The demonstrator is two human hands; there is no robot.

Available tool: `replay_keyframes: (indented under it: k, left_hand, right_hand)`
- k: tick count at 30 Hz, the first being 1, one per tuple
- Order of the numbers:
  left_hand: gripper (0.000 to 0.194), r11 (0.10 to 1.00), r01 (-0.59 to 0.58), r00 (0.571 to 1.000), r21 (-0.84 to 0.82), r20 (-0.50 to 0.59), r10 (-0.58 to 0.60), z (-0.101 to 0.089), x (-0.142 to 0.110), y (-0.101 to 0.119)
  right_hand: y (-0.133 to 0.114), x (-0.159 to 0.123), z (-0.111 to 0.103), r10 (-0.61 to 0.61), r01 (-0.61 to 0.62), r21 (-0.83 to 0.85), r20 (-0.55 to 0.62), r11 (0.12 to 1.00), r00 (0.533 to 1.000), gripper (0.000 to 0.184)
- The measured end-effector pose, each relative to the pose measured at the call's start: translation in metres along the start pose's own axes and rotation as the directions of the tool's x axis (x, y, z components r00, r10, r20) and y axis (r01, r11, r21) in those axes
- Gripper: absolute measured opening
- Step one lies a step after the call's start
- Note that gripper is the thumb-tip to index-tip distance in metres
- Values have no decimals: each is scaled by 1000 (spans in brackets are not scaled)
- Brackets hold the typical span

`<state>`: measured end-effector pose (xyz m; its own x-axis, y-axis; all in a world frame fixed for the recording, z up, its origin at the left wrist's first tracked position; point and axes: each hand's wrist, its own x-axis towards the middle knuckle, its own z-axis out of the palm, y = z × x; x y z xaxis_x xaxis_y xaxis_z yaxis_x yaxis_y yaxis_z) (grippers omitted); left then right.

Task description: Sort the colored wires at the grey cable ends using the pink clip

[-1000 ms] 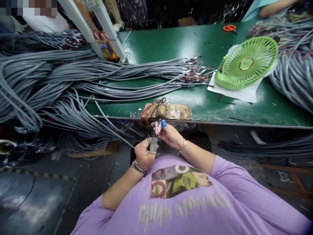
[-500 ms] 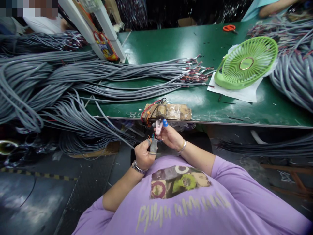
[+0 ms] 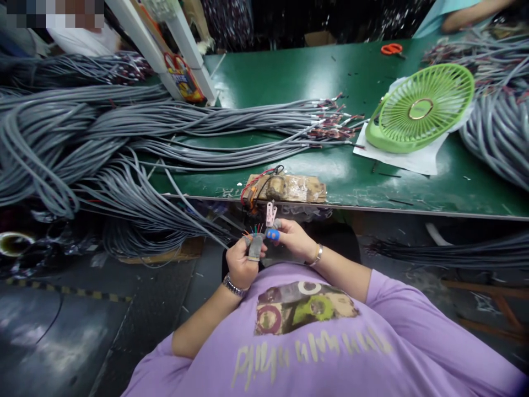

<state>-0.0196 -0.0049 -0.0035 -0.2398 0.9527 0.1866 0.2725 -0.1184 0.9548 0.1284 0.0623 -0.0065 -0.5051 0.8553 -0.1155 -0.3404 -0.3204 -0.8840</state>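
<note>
My left hand (image 3: 242, 266) is closed around the end of a grey cable, whose thin coloured wires (image 3: 256, 228) fan out above the fingers. A grey sleeve-like piece (image 3: 255, 248) with a ribbed lower edge covers the front of this grip. Close by on the right, my right hand (image 3: 295, 240) has its fingers drawn together, with a blue cover (image 3: 273, 235) on one finger and grey on another. What they pinch, if anything, is hidden. A pale pink clip (image 3: 271, 214) stands just above those fingertips; I cannot tell whether they touch it.
A wooden block (image 3: 297, 188) with red and black leads sits at the green bench's (image 3: 351, 187) front edge. Grey cables (image 3: 215, 121) lie across the left side. A green fan (image 3: 419, 107) stands right, with orange-handled scissors (image 3: 391, 49) behind. Other people are across the bench.
My right hand has come down, its blue-covered finger dropping from beside the clip to below it. The left hand, still around the cable end, has shifted slightly left.
</note>
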Motion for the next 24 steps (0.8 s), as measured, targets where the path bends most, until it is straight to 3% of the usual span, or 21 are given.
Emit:
replay_keyframes:
  k: [3,6,9,12,17,20,24]
  left_hand:
    - [20,975,83,996,-208,31,-78,3,0,1]
    - [22,893,191,979,-408,146,-143,3,3,4]
    - [25,858,237,969,-455,172,-177,4,7,5]
    - [26,883,269,961,-385,165,-221,5,11,6]
    - [19,922,336,916,-193,293,-273,0,17,10]
    - [18,983,184,941,27,284,-184,-7,20,10]
    - [10,972,-51,955,228,295,-19,-13,25,5]
  right_hand:
    - [1,0,-1,80,-82,95,24,992,996,43]
    - [3,0,-2,151,-156,172,40,973,988,45]
    - [4,0,-2,183,-189,187,46,964,982,44]
    - [5,0,-2,182,-185,163,32,969,983,44]
    - [2,0,-2,129,-129,22,-42,991,991,45]
    - [-1,-1,-3,118,-121,-34,-80,992,990,46]
    - [-2,0,-4,135,-145,-62,-143,987,980,45]
